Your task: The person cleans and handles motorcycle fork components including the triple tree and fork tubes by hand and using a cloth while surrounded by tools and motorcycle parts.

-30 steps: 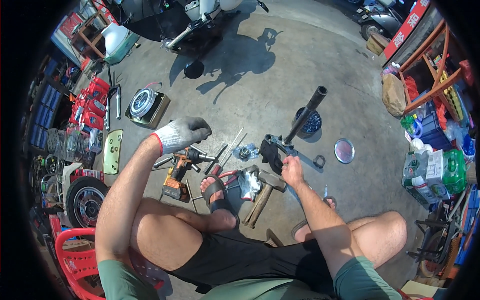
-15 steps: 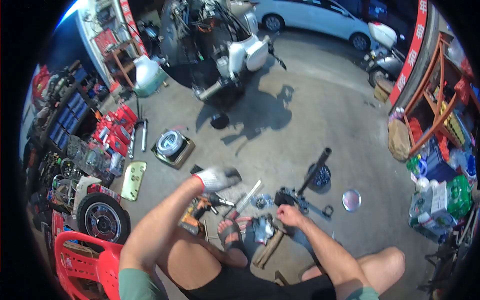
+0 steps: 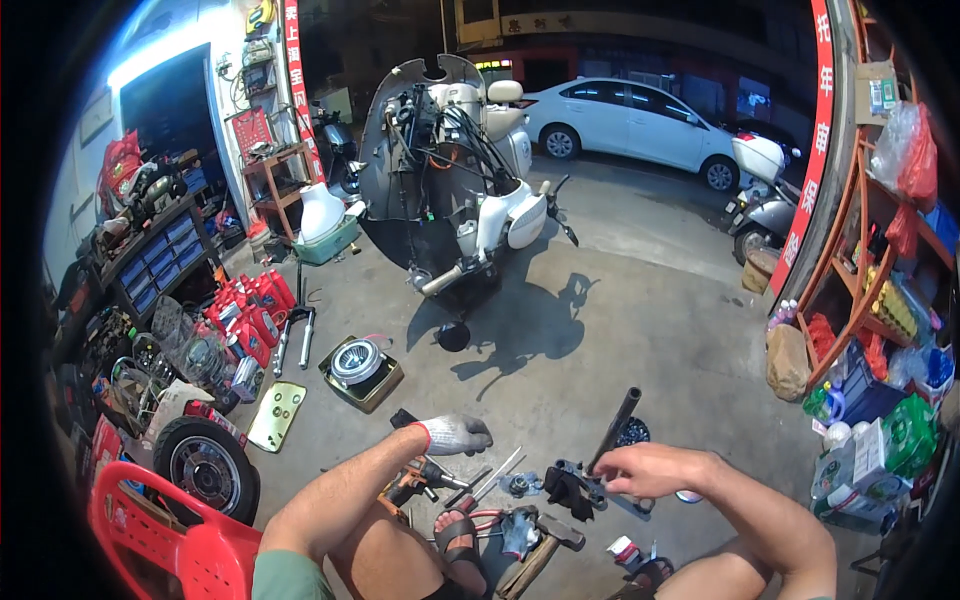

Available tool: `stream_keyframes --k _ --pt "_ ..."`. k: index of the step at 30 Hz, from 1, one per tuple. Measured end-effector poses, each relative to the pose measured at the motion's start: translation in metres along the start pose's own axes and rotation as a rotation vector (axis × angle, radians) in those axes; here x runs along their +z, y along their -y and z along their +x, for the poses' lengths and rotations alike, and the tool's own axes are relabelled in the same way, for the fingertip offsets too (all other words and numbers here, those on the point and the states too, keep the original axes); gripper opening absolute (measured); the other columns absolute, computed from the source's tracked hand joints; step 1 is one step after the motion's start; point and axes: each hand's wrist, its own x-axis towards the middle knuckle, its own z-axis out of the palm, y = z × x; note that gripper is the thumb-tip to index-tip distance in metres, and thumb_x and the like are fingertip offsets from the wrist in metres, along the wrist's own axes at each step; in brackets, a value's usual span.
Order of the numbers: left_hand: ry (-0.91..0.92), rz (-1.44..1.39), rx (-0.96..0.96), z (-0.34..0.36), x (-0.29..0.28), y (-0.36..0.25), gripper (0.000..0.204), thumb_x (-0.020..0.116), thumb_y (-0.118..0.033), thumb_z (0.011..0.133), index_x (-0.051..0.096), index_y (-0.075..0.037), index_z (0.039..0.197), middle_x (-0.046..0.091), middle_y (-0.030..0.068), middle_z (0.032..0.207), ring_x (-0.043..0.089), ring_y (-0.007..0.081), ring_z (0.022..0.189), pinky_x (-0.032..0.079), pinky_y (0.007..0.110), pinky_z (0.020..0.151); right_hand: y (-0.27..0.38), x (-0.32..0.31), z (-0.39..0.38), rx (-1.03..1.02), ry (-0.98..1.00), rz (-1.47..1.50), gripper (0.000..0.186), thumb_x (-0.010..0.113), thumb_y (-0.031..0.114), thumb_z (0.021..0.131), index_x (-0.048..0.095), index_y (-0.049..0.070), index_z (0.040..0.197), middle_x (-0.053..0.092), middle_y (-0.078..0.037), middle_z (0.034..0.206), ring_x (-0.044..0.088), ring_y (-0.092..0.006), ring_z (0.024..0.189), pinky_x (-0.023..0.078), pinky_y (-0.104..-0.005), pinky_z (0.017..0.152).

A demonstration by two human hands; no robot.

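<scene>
A white glove with dark fingertips covers my left hand (image 3: 458, 436). Its fingers are curled together above the tools by my foot, and whatever may be inside is hidden. My bare right hand (image 3: 645, 470) hovers at the lower end of a dark metal tube (image 3: 614, 432), fingers bent and slightly apart; contact cannot be made out. Beside that hand lies a black bracket-like part (image 3: 572, 490) with a dark cloth or glove. Nearer my left hand are an orange-black power drill (image 3: 408, 482) and a screwdriver (image 3: 468, 500). A wooden-handled hammer (image 3: 530, 566) rests near my sandalled foot.
Ahead stands a partly stripped white scooter (image 3: 460, 200). A box with a round metal part (image 3: 362, 375) sits to the left, near a wheel (image 3: 205, 468) and a red plastic chair (image 3: 165, 525). Orange shelving (image 3: 850, 300) lines the right. A white car (image 3: 630, 125) is outside.
The view has tilted up, showing more of the street. My right hand has moved right and forward to the tube, its fingers loosening from a fist. My left hand stays over the tools.
</scene>
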Motion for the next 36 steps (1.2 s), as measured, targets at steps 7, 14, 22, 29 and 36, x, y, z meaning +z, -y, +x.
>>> stream_keyframes --k 7,14,22,29,36 --pt "0.032 -0.008 -0.002 0.014 0.002 -0.008 0.049 0.052 -0.042 0.098 0.062 -0.003 0.127 0.068 0.0108 0.118 0.064 0.0207 0.103 0.05 0.035 0.094 -0.03 0.023 -0.022 0.123 0.057 0.091 0.042 0.06 0.028 0.094 0.059 0.003 0.127 0.068 -0.02 0.116 0.064 -0.0354 0.109 0.051 -0.0419 0.094" --pt "0.008 -0.09 -0.066 0.006 0.002 -0.008 0.049 0.055 -0.04 0.098 0.06 -0.003 0.13 0.067 0.0094 0.116 0.064 0.0182 0.101 0.052 0.032 0.09 -0.02 0.023 -0.018 0.044 0.009 0.061 0.043 0.058 0.028 0.094 0.058 0.002 0.129 0.067 -0.021 0.118 0.064 -0.0352 0.111 0.05 -0.0425 0.096" --pt "0.001 -0.085 -0.077 0.016 0.003 -0.019 0.049 0.055 -0.042 0.098 0.061 -0.005 0.129 0.067 0.0082 0.114 0.063 0.0171 0.097 0.053 0.032 0.086 -0.01 0.024 -0.001 -0.013 0.031 0.022 0.043 0.059 0.028 0.094 0.058 0.003 0.129 0.068 -0.02 0.115 0.064 -0.0356 0.109 0.051 -0.0427 0.094" --pt "0.026 -0.067 -0.061 0.021 0.007 -0.023 0.049 0.054 -0.043 0.098 0.061 -0.005 0.128 0.067 0.0087 0.112 0.062 0.019 0.1 0.053 0.034 0.086 -0.011 0.024 -0.002 0.004 0.05 0.03 0.043 0.058 0.028 0.095 0.058 0.003 0.129 0.068 -0.02 0.116 0.064 -0.0355 0.11 0.051 -0.0424 0.095" --pt "0.043 -0.051 -0.059 0.02 0.002 -0.017 0.048 0.053 -0.041 0.098 0.061 -0.004 0.129 0.067 0.0086 0.114 0.063 0.0182 0.1 0.052 0.032 0.088 -0.016 0.023 -0.004 0.04 0.075 0.051 0.044 0.058 0.029 0.094 0.057 0.003 0.13 0.067 -0.021 0.119 0.064 -0.0353 0.112 0.051 -0.0419 0.097"
